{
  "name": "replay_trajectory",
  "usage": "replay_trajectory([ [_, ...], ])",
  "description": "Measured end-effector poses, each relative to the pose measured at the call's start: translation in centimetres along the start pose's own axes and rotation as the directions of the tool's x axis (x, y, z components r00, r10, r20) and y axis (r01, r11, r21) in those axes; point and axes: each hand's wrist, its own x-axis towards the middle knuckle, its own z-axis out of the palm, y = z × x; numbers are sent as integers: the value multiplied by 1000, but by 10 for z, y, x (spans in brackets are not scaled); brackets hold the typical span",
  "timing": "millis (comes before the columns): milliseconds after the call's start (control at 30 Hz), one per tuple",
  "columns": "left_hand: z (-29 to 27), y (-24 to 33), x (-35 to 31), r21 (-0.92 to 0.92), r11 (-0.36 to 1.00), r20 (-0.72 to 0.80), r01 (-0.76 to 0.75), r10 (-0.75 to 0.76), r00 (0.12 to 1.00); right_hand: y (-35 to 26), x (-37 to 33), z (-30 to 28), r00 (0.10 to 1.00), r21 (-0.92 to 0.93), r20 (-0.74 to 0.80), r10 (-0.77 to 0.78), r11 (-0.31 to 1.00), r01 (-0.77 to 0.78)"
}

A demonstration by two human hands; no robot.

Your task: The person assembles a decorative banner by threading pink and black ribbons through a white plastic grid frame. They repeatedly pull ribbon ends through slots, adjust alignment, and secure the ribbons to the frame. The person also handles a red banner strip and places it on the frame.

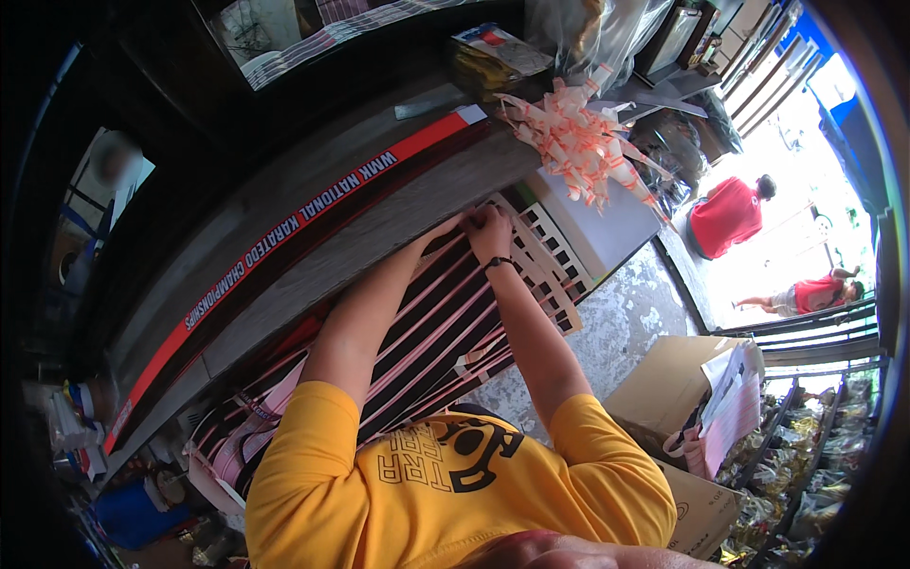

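Long black and pink straps [431,332] stretch side by side beneath my forearms, below the edge of a grey table. At their far end lies a pale slotted board [545,261] with rows of square openings. My right hand [490,232], with a dark band at the wrist, is closed with its fingers curled down at the board's upper end. Whatever it grips is too small to make out. Right beside it, my left hand [453,228] reaches to the same spot; its fingers are mostly hidden by the right hand and the shadow.
A red printed ribbon [284,232] runs along the grey table [313,270]. An orange-and-white ribbon bunch [573,137] hangs over its far corner. Cardboard boxes [659,379] stand at right, near racks of shiny wrapped items [806,474]. Two people in red [730,218] are outside.
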Motion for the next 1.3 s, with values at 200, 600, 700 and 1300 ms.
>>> replay_trajectory([
  [200,-8,8,-2,38,999,69,36,-38,997,7,5,-4,998,106,50,-23,994,18],
  [600,-13,16,1,62,996,131,62,-69,989,10,6,-5,996,130,78,-50,991,40],
  [700,-11,17,5,59,996,141,62,-70,988,9,3,-5,994,206,21,-105,974,98],
  [1300,-3,18,11,80,996,168,49,-62,984,6,-15,-10,907,193,-235,-348,898,395],
])
